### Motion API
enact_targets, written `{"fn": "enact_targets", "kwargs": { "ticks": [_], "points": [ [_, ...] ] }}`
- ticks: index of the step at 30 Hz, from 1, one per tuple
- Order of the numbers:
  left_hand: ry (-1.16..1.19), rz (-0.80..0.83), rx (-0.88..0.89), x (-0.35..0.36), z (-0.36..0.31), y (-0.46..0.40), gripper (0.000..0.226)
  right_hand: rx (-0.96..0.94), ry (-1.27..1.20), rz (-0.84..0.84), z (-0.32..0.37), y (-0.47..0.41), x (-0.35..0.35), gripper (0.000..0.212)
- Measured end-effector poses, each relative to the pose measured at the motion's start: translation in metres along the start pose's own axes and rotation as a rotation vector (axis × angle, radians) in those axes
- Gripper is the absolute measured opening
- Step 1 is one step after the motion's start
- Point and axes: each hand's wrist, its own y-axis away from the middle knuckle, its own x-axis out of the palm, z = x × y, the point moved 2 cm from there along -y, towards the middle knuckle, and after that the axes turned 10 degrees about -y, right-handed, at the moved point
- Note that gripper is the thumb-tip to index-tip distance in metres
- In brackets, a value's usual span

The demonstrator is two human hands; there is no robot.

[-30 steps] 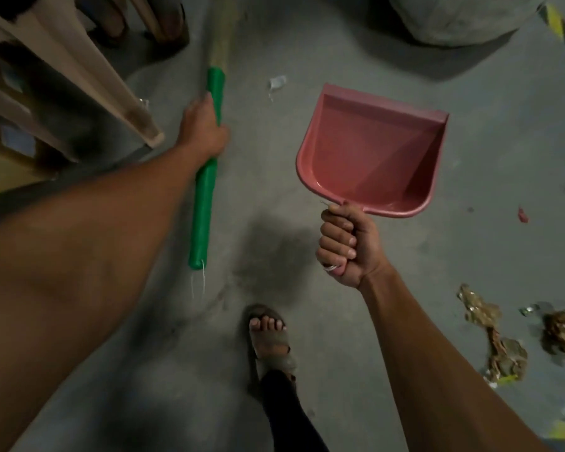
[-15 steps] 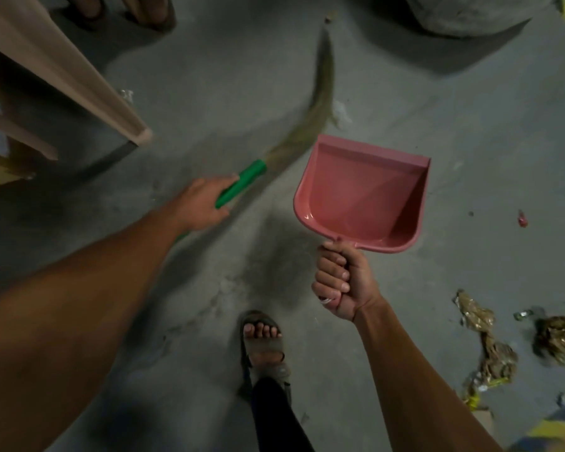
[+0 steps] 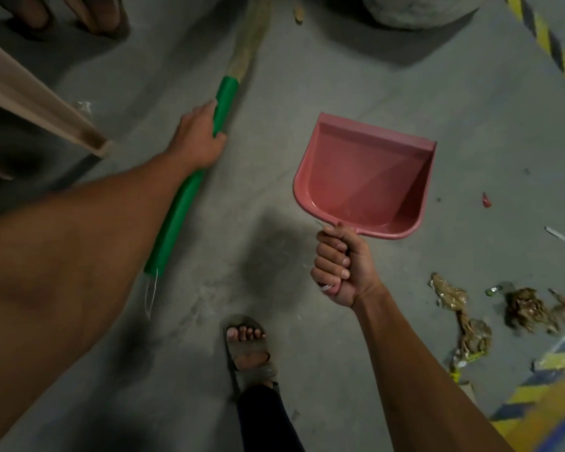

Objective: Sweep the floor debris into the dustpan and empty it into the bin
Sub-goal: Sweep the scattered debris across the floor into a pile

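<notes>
The left hand (image 3: 198, 138) is wrapped around the green handle of the broom (image 3: 190, 190), whose straw bristles (image 3: 252, 37) trail away toward the top of the view. The right hand (image 3: 341, 265) is closed in a fist around the short handle of the pink dustpan (image 3: 366, 177), which is held up off the concrete floor (image 3: 307, 93) and shows nothing inside.

Moving rightward, the debris (image 3: 463, 308) lies well apart from both tools: crumpled brownish wrappers and scraps low on the right, near the yellow-and-blue floor marking (image 3: 555, 380), with a small red scrap (image 3: 486, 200) further up. A sandalled foot (image 3: 247, 347) stands between the two arms. No bin can be picked out with certainty; the large grey shape at the top is cut off.

The step looks like getting into position, so the person would do well to turn right, set the dustpan's front lip flat against the floor just beside the wrappers, and draw the bristles in short, low strokes toward it. Light paper may skitter if swept hard.
</notes>
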Motion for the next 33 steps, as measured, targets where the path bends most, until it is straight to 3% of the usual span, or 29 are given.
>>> {"fn": "enact_targets", "kwargs": {
  "ticks": [5,14,18,22,27,33],
  "points": [
    [-0.182,0.206,0.155,0.024,-0.043,-0.036,0.053,-0.071,-0.024,-0.047,0.014,0.011,-0.029,0.044],
    [-0.147,0.374,0.520,0.064,-0.043,0.086,0.075,-0.136,-0.107,-0.027,-0.001,0.069,-0.036,0.043],
    [-0.120,0.265,0.529,0.052,-0.048,0.120,0.077,-0.185,-0.125,-0.027,-0.012,0.095,-0.036,0.043],
    [-0.142,0.223,0.386,0.050,-0.058,0.137,0.077,-0.238,-0.145,-0.019,-0.032,0.115,-0.042,0.043],
    [-0.267,0.419,0.257,0.064,-0.094,0.186,0.070,-0.292,-0.170,-0.007,-0.070,0.152,-0.065,0.043],
    [-0.268,0.619,0.503,0.110,-0.154,0.295,0.072,-0.379,-0.222,-0.010,-0.116,0.229,-0.101,0.044]
  ]
}}
